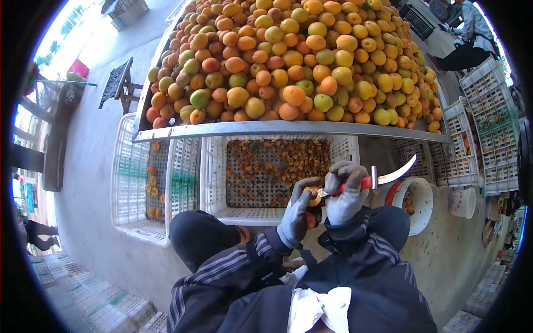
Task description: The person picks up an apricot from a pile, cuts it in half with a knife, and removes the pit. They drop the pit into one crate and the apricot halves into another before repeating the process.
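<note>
My left hand (298, 213), in a grey and white glove, is closed round a cut orange apricot (312, 196); a second reddish fruit (310, 220) shows at its palm. Beside it my gloved right hand (345, 194) grips a red-handled knife (366, 183), whose curved blade (401, 171) points up and to the right. The other end of the handle touches the cut apricot. Both hands are above the right front part of a white crate (214, 183) holding many small orange-brown pieces.
A metal-edged table (288, 129) heaped with apricots (288, 61) stands ahead. Another white crate (129, 188) with fruit is at the left. A white bucket (423, 206) sits right of my knees, near stacked crates (488, 122). Another person (474, 28) is at the upper right.
</note>
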`<action>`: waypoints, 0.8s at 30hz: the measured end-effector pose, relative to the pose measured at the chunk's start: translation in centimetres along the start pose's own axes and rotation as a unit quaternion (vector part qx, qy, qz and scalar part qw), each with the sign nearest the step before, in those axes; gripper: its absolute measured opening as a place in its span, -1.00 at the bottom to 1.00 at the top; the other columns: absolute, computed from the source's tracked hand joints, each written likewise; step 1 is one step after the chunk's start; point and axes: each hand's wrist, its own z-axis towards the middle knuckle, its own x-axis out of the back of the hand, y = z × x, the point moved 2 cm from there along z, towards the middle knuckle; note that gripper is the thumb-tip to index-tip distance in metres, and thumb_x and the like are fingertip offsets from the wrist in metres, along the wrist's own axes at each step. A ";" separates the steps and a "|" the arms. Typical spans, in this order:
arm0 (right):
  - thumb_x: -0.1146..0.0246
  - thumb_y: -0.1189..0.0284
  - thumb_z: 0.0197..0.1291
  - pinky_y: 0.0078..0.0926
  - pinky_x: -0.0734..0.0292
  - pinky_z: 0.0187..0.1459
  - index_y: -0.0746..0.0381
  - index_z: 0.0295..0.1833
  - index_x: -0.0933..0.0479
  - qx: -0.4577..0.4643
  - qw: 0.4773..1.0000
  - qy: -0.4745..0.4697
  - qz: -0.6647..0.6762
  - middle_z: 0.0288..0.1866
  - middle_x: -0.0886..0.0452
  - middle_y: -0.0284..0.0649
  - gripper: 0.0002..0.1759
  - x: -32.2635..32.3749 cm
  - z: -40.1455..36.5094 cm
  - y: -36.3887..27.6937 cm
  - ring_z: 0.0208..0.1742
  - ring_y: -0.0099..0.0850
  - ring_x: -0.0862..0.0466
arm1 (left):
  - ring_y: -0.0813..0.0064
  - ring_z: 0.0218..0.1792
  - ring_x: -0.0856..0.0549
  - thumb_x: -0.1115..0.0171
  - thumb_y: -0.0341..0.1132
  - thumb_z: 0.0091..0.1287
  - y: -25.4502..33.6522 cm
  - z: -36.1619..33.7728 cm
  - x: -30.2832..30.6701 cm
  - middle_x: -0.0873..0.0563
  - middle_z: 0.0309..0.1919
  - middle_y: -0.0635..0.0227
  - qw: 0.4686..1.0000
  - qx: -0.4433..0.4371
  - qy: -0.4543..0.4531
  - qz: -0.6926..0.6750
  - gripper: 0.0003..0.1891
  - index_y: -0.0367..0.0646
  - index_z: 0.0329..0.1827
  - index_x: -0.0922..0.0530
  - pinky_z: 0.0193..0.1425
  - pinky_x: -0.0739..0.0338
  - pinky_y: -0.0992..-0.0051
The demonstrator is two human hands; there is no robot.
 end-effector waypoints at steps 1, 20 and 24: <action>-0.01 0.13 0.30 -0.63 -0.26 -0.52 0.23 -0.24 -0.36 0.025 0.997 -0.040 -0.060 -0.40 -0.43 -0.28 -0.65 -0.1 -0.2 -0.1 -0.60 -0.59 -0.33 | 0.60 -0.39 -0.50 0.14 -0.09 0.38 0.2 -0.2 0.1 -0.49 -0.27 0.37 0.996 0.068 -0.038 -0.052 -0.63 -0.13 0.10 -0.31 -0.36 -0.40 0.62; -0.03 0.06 0.27 -0.66 -0.08 -0.65 0.23 -0.46 -0.37 -0.067 0.995 -0.070 0.037 -0.64 -0.36 -0.32 -0.55 -1.0 -1.9 0.7 -0.71 -0.63 -0.24 | 0.67 -0.49 -0.46 0.05 -0.02 0.37 -2.0 1.1 2.0 -0.51 -0.53 0.46 0.985 0.154 0.067 -0.044 -0.64 -0.10 -0.41 -0.47 -0.41 -0.37 0.55; -0.03 0.07 0.27 -0.62 -0.10 -0.63 0.25 -0.49 -0.37 -0.052 0.991 -0.126 0.021 -0.65 -0.35 -0.30 -0.53 -0.6 -1.9 0.8 -0.67 -0.59 -0.27 | 0.58 -0.39 -0.58 0.01 -0.04 0.36 -1.0 0.8 1.8 -0.59 -0.42 0.44 0.968 0.224 0.013 -0.115 -0.68 -0.11 -0.30 -0.53 -0.32 -0.46 0.52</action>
